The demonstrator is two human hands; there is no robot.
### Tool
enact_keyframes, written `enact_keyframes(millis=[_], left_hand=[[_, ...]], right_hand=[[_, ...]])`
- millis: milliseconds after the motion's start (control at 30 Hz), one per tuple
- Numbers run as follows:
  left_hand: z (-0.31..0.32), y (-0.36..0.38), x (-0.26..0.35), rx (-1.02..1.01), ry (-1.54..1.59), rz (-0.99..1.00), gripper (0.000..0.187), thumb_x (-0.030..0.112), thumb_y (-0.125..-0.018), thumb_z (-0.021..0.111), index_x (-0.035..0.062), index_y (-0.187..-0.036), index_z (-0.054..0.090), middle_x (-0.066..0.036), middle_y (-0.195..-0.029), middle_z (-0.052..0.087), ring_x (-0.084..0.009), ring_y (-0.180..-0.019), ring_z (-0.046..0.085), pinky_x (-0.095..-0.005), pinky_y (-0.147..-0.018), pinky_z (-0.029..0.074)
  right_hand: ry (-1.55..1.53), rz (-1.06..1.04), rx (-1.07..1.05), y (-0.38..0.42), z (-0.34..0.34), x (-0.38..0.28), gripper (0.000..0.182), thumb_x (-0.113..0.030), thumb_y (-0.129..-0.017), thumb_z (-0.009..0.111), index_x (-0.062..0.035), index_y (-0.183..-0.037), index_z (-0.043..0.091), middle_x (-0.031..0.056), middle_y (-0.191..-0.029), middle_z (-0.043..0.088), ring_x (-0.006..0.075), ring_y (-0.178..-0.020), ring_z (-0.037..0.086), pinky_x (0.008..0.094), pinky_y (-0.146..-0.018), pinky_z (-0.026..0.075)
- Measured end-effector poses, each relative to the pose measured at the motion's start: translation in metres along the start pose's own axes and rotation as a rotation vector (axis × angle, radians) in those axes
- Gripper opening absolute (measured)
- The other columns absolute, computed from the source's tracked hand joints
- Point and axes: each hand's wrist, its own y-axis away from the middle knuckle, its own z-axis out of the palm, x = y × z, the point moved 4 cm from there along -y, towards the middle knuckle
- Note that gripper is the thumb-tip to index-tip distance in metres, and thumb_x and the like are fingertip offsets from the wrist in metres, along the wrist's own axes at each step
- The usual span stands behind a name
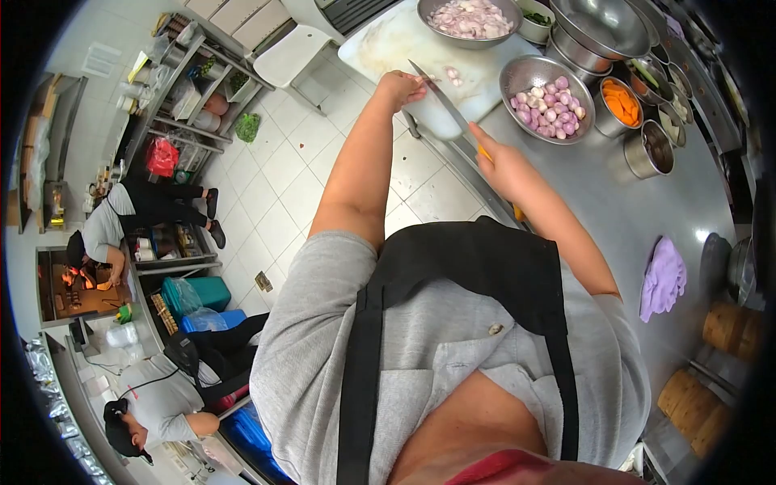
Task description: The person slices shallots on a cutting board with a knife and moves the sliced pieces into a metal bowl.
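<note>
My right hand (503, 167) grips the yellow handle of a long kitchen knife (443, 99), its blade pointing away over the near end of a white cutting board (372, 52). Close to the blade's tip is my left hand (401, 90), fingers curled together; whatever they hold is hidden. A few peeled shallot pieces (453, 77) lie on the board just beyond the blade. Peeled whole shallots (551, 109) fill part of a perforated steel colander (517, 74) to the right. At the board's far end stands a steel bowl (426, 18) of sliced shallots (473, 18).
Stacked steel bowls (602, 28), a container of orange pieces (621, 103) and a steel pot (648, 152) stand on the steel counter (566, 190). A purple cloth (664, 279) lies nearer. Two people (166, 396) work at the left. A white chair (293, 56) stands beyond the tiled floor.
</note>
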Motion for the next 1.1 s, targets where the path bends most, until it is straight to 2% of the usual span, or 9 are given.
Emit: enact_keyframes(millis=[33, 333, 667, 733, 933, 1100], left_hand=[[-0.001, -0.001, -0.001, -0.002, -0.001, 0.000, 0.020, 0.008, -0.086, 0.061, -0.0044, -0.100, 0.052, -0.012, -0.094, 0.062, -0.0191, -0.080, 0.065, -0.0280, -0.074, 0.057], [-0.002, 0.002, -0.001, -0.013, -0.021, 0.026, 0.017, 0.008, -0.087, 0.061, -0.0040, -0.096, 0.052, -0.012, -0.093, 0.063, -0.0183, -0.078, 0.065, -0.0276, -0.072, 0.057], [0.000, 0.003, 0.002, 0.003, -0.027, 0.013, 0.018, 0.008, -0.087, 0.061, -0.0043, -0.098, 0.053, -0.012, -0.092, 0.063, -0.0178, -0.077, 0.065, -0.0262, -0.070, 0.058], [-0.001, 0.002, 0.002, 0.006, -0.023, 0.010, 0.018, 0.008, -0.087, 0.061, -0.0045, -0.098, 0.053, -0.012, -0.092, 0.063, -0.0181, -0.077, 0.065, -0.0265, -0.070, 0.058], [0.000, 0.003, 0.002, -0.012, -0.023, 0.028, 0.019, 0.007, -0.086, 0.062, -0.0058, -0.097, 0.054, -0.012, -0.091, 0.062, -0.0195, -0.078, 0.065, -0.0280, -0.072, 0.058], [-0.002, 0.000, 0.004, -0.034, -0.004, 0.007, 0.016, 0.003, -0.083, 0.062, -0.0074, -0.095, 0.057, -0.014, -0.090, 0.062, -0.0217, -0.079, 0.065, -0.0309, -0.075, 0.057]], right_hand=[[0.011, 0.001, -0.005, 0.002, -0.001, -0.001, 0.055, -0.017, -0.088, 0.047, -0.0158, -0.141, 0.031, 0.0247, -0.072, 0.060, 0.0374, -0.066, 0.060, 0.0450, -0.064, 0.046], [-0.061, -0.038, 0.032, 0.009, 0.001, 0.006, 0.054, -0.016, -0.088, 0.048, -0.0164, -0.140, 0.033, 0.0254, -0.073, 0.060, 0.0390, -0.067, 0.060, 0.0454, -0.065, 0.046], [0.018, -0.014, -0.003, -0.002, 0.000, 0.003, 0.055, -0.015, -0.088, 0.048, -0.0160, -0.141, 0.032, 0.0252, -0.073, 0.060, 0.0381, -0.066, 0.059, 0.0457, -0.063, 0.046], [-0.002, -0.024, 0.013, -0.010, 0.006, 0.008, 0.056, -0.016, -0.088, 0.048, -0.0209, -0.141, 0.031, 0.0250, -0.070, 0.058, 0.0360, -0.062, 0.057, 0.0413, -0.062, 0.045], [0.050, -0.020, -0.008, -0.026, 0.011, 0.008, 0.057, -0.015, -0.088, 0.047, -0.0213, -0.142, 0.029, 0.0263, -0.080, 0.060, 0.0372, -0.069, 0.059, 0.0427, -0.066, 0.046], [0.058, 0.009, -0.037, -0.019, 0.005, 0.007, 0.057, -0.014, -0.088, 0.046, -0.0226, -0.142, 0.029, 0.0257, -0.082, 0.060, 0.0364, -0.070, 0.059, 0.0422, -0.067, 0.046]])
